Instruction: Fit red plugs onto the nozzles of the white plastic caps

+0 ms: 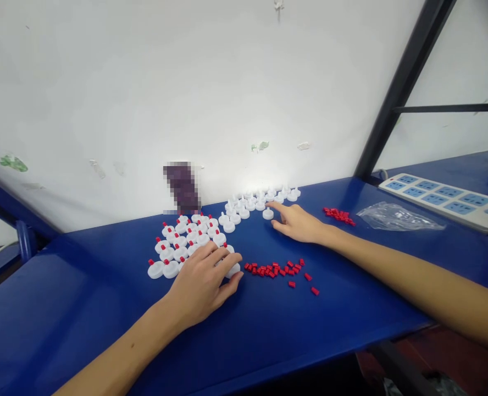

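Observation:
My left hand (203,278) is curled over the near right edge of a group of white round caps with red tips (171,268). Its thumb and fingers close on one white cap (233,270), mostly covered by the fingers. My right hand (299,221) reaches toward the back, thumb and index finger apart. A lone white nozzle cap (267,213) without a red tip stands upright right at those fingertips. Behind it, near the wall, several more bare white nozzle caps (244,212) stand together. Small red tips (272,270) lie loose between my two hands.
Another pile of red tips (338,215) lies beyond my right forearm, beside a clear plastic bag (396,215). A white power strip (445,198) with blue sockets is at the right. A pixelated dark rectangle (183,187) leans at the wall. The blue table (244,341) ends in front.

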Available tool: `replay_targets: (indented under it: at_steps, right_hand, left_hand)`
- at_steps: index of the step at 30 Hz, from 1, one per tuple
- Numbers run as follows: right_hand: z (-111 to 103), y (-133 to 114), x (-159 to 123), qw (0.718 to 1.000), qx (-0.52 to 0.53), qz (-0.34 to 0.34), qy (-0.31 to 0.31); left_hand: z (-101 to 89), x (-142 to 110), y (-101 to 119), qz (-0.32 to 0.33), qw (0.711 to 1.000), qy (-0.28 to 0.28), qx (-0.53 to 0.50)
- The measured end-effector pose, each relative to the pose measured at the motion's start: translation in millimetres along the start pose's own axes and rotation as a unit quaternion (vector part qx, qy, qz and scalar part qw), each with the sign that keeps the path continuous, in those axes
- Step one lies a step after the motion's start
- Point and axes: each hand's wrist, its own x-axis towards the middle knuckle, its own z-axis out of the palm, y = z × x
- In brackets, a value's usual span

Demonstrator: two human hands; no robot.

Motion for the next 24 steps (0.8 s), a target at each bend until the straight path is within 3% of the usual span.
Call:
replay_targets:
  at_steps: [16, 24]
  right_hand:
    - [4.0, 3.7, 4.2, 0.997, 0.040, -0.022, 0.061]
    - [8.2, -9.8, -2.8, 0.995, 0.072, -0.039, 0.061]
  left_hand:
    - [3.5, 0.3, -3.5, 0.030, 1.000, -0.004, -0.002]
    - [6.8, -1.2, -5.4, 0.008, 1.000, -0.017, 0.022]
